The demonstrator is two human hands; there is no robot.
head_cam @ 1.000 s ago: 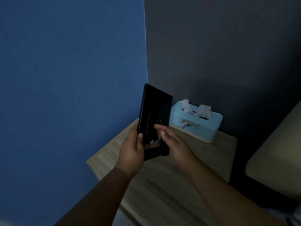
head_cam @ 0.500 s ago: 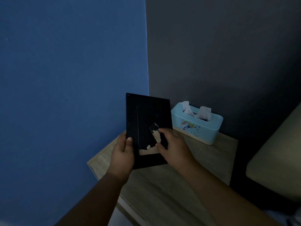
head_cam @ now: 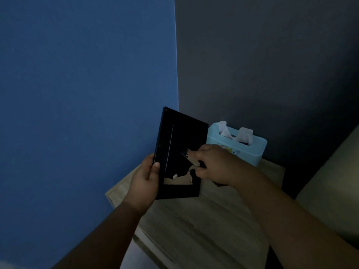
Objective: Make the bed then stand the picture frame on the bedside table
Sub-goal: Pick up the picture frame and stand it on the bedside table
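The left hand point(head_cam: 144, 178) is gripping the picture frame point(head_cam: 184, 136) by its left edge, holding it tilted above the bedside table point(head_cam: 204, 228). The right hand point(head_cam: 219, 164) is pinching a flap point(head_cam: 192, 159) on its back.

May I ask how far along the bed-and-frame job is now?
Done: of the bed only a corner shows, so I cannot judge it. In hand: the left hand grips the picture frame above the bedside table while the right hand pinches something on its back. Left: standing it on the table.
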